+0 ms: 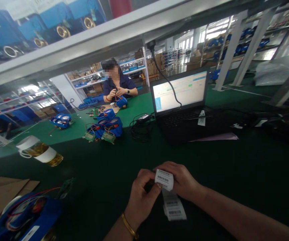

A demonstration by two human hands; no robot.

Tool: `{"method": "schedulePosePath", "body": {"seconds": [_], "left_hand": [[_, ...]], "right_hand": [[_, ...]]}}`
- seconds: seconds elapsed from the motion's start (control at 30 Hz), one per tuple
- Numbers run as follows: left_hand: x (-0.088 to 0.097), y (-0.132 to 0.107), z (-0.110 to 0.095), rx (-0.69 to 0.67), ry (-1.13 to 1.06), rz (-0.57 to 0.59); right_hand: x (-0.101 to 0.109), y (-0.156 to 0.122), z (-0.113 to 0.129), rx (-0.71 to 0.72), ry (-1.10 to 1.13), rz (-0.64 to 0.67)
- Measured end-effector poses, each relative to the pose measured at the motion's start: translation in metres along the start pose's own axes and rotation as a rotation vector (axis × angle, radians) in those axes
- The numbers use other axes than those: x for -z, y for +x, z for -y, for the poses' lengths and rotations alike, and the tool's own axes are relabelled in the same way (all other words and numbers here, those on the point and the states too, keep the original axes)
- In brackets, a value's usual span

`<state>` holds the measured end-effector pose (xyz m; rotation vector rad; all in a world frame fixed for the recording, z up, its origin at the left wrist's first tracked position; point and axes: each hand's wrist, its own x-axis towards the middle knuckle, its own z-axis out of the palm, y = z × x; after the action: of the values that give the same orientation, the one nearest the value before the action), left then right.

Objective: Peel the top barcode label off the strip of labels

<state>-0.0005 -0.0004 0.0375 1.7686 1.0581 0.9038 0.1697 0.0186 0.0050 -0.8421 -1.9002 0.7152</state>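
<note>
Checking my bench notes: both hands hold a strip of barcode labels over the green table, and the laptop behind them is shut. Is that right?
Not quite: the laptop is open with its screen lit, as the head view shows. The rest stands: left hand and right hand hold the strip of barcode labels over the green table.

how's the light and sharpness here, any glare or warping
Head view: the laptop screen and far windows blow out bright, while the green table in front is dim; shelf posts lean from wide-angle distortion; barcode label print is soft, unreadable.
</note>
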Motion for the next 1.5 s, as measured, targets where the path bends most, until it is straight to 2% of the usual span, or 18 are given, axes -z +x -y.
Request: {"method": "schedulePosePath", "body": {"seconds": [0.1, 0.2, 0.33, 0.4, 0.6, 0.8, 0.97, 1.03, 1.1, 1.23, 1.3, 1.37, 1.5], "left_hand": [[-0.0004, -0.0006, 0.0006, 0.027, 0.024, -0.009], [-0.0003, -0.0008, 0.002, -0.007, 0.047, -0.031], [0.0013, -0.0003, 0.0013, -0.079, 0.039, -0.119], [0.0022, -0.0003, 0.0003, -0.066, 0.046, -0.133], [0.0027, -0.0016, 0.0017, 0.089, 0.014, -0.066], [0.0025, -0.0015, 0.0066, -0.015, -0.103, -0.072], [0.0031, -0.0021, 0.0085, 0.149, -0.117, -0.028], [0.0031, -0.0027, 0.0085, 0.163, -0.14, -0.026], [0.003, -0.003, 0.0078, 0.133, -0.166, -0.039], [0.0033, -0.0023, 0.0064, 0.06, -0.183, -0.043], [0.0038, -0.0015, 0.0067, 0.06, -0.174, -0.027], [0.0041, -0.001, 0.0075, 0.094, -0.164, -0.02], [0.0036, -0.0016, 0.0078, 0.147, -0.168, -0.01]], "right_hand": [[0.0007, -0.0001, 0.001, 0.029, -0.059, -0.003], [0.0008, -0.0006, 0.0023, 0.017, -0.058, 0.003], [-0.0001, -0.0006, 0.0016, -0.148, 0.033, 0.022], [0.0, -0.0002, 0.001, -0.21, 0.047, 0.045], [0.0041, -0.0001, 0.0033, -0.047, -0.189, 0.044], [0.0045, 0.0, 0.002, -0.135, -0.001, 0.082], [0.0038, -0.0015, 0.0033, -0.073, -0.155, 0.08], [0.0035, -0.0025, 0.0036, -0.052, -0.195, 0.074], [0.0025, -0.0033, 0.0028, -0.072, -0.153, 0.075], [0.0, -0.0036, 0.0, -0.246, 0.118, 0.169], [-0.0001, -0.0029, 0.0, -0.294, 0.175, 0.191], [0.0011, -0.0019, 0.0014, -0.257, 0.098, 0.155], [0.0044, -0.0005, 0.0062, -0.085, -0.135, 0.077]]}}
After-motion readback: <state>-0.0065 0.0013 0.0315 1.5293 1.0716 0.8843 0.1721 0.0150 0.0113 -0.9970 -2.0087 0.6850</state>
